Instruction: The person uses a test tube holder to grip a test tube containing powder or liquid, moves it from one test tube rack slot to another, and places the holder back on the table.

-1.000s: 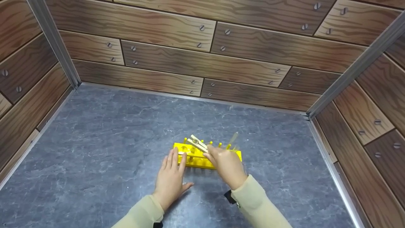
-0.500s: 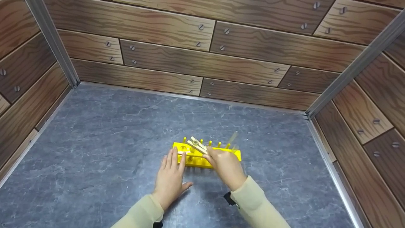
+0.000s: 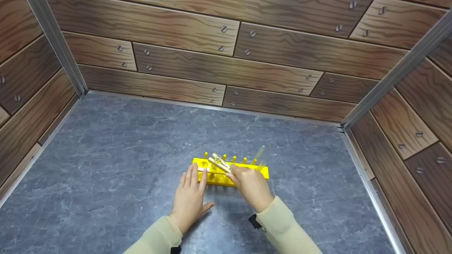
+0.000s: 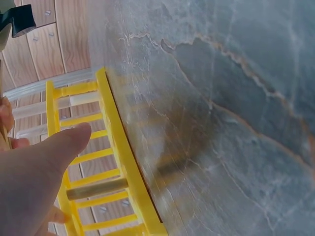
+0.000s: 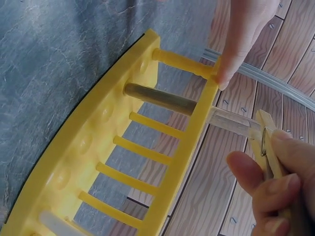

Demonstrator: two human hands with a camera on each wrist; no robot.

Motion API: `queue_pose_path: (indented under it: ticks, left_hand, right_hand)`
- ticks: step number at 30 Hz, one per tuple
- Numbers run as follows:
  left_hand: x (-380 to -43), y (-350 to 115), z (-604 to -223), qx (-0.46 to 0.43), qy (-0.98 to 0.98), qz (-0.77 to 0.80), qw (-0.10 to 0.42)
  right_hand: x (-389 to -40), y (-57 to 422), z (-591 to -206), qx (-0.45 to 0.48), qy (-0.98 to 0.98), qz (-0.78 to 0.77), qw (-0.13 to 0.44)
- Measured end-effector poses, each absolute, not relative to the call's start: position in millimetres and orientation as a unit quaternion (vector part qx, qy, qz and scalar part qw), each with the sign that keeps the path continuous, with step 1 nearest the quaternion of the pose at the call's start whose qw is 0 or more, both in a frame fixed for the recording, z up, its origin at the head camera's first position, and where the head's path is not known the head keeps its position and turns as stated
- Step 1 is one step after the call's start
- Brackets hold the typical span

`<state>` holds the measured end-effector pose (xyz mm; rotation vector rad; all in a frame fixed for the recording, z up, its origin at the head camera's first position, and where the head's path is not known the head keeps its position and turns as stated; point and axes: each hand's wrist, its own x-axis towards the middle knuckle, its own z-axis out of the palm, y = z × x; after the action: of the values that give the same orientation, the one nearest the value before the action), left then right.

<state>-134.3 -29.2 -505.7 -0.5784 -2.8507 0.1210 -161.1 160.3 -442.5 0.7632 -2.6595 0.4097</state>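
A yellow test tube rack stands upright on the grey surface. My left hand rests its straight fingers on the rack's left end, thumb spread away. With curled fingers, my right hand holds a wooden test tube clamp above the rack. One test tube with dark contents stands in a hole near the left end, its clear top rising to the clamp's jaws. Whether the jaws grip the glass is hard to tell. In the left wrist view, the dark tube sits low between the rack's shelves.
Clear tubes stand at the rack's other end; one shows as a faint tube in the head view. Yellow pegs line the rack's back. Wood-patterned walls with metal edging surround the grey surface.
The clamp in my right hand has turned slightly, and its far end looks narrower. Hands and rack otherwise stay in place; the head view has shifted a little.
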Motion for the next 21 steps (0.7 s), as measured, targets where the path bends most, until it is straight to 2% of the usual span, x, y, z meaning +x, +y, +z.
queue_pose_path:
  ticks: [21]
  left_hand:
    - [-134.1, -28.1, -504.5, -0.196, -0.973, 0.045, 0.11]
  right_hand:
    - [-162.1, 159.2, -449.8, 0.265, -0.941, 0.127, 0.169]
